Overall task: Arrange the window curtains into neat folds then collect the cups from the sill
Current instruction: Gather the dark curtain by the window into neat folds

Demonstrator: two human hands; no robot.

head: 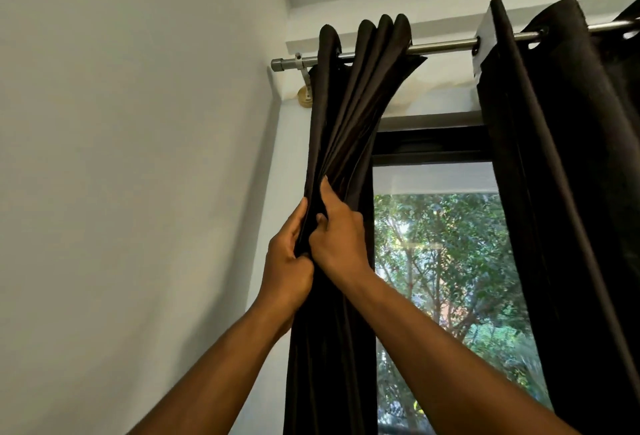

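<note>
Plain dark brown curtains (339, 116) hang on a silver rod (443, 45) against pale grey-white walls (121, 157).

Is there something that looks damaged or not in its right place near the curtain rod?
Yes. On the wall under the curtain rod there is a yellowish-brown stain, like old water damage. Also, the top corner of the left curtain sticks out sideways beneath the rod instead of hanging in line with the folds.

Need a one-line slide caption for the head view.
Both hands, left hand and right hand, pinch folds of the dark left curtain hanging from the rod beside the window.
</note>
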